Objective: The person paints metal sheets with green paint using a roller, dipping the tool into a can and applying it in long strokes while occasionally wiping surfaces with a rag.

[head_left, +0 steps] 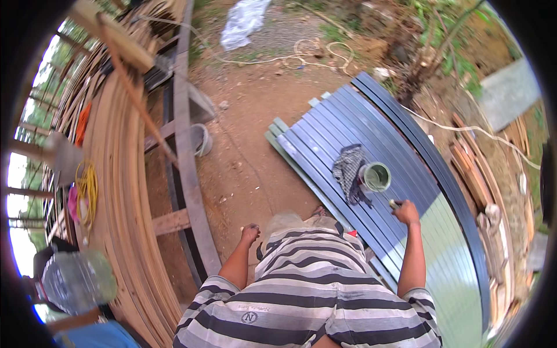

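Note:
My right hand [407,213] is closed over the painted boards at the right, gripping a small pale-ended object [395,204] too small to name. Just beyond it stands a round paint can [377,177] with green-grey paint inside. A crumpled dark checked cloth [348,170] lies against the can's left side. Both rest on a row of long boards [325,136], bluish with sheen at the far part and pale green at the near right. My left hand [250,233] hangs closed above the ground, away from the boards; whether anything is in it is hidden.
At the left, long timber planks [116,191] are stacked beside a dark frame beam [191,151]. A bucket [201,140] stands by that beam. A clear plastic jug [78,281] and a yellow rope coil [87,194] sit nearby. A pale cord [255,60] crosses the dirt.

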`<action>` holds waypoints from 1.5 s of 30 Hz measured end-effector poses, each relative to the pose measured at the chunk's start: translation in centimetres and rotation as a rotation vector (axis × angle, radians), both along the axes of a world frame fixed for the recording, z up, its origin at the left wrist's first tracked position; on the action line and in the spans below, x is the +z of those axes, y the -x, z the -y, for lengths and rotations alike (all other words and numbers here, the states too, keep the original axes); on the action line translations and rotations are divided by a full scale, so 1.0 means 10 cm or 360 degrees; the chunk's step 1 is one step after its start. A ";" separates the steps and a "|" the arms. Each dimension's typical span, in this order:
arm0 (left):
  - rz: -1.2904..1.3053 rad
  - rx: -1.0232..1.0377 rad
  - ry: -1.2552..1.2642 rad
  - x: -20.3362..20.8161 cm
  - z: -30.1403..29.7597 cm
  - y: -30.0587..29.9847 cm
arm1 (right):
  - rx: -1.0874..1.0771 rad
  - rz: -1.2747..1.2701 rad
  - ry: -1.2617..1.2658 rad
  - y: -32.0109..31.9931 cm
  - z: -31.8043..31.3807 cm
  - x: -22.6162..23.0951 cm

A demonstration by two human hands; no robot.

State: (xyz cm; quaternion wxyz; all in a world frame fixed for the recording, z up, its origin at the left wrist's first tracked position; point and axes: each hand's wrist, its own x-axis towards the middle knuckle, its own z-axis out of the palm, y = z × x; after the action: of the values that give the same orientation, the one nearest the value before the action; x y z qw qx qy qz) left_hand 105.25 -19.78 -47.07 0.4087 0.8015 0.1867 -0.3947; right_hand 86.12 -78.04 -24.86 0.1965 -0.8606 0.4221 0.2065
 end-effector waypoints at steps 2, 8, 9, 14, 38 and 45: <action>0.0073 -0.0318 -0.0018 -0.13 0.42 -0.37 | 0.0024 -0.0027 -0.0011 -0.12 0.05 0.04; 0.0237 -0.0903 0.0112 -0.22 2.05 -1.19 | -0.0124 -0.0137 -0.0009 -0.47 0.03 0.10; 0.0071 -0.0901 0.0179 -0.26 2.38 -1.27 | -0.0135 -0.0155 0.0002 -0.53 0.05 0.11; 0.0285 -0.1327 0.0105 -1.74 3.41 -1.47 | -0.0121 -0.0174 -0.0118 -1.11 0.34 0.28; -0.0532 0.0106 0.0738 -0.09 3.00 -2.10 | 0.0201 -0.0643 -0.0124 -2.91 0.98 0.29; 0.0684 0.0941 0.0679 1.46 1.63 -2.21 | 0.0456 -0.0412 -0.0211 -2.73 1.21 -0.15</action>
State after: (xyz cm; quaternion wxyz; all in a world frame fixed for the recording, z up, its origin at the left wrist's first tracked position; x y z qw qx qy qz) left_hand 127.34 -36.04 -32.42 0.6907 0.6749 0.2332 -0.1142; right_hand 113.44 -90.12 -26.32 0.1655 -0.8633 0.3025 0.3685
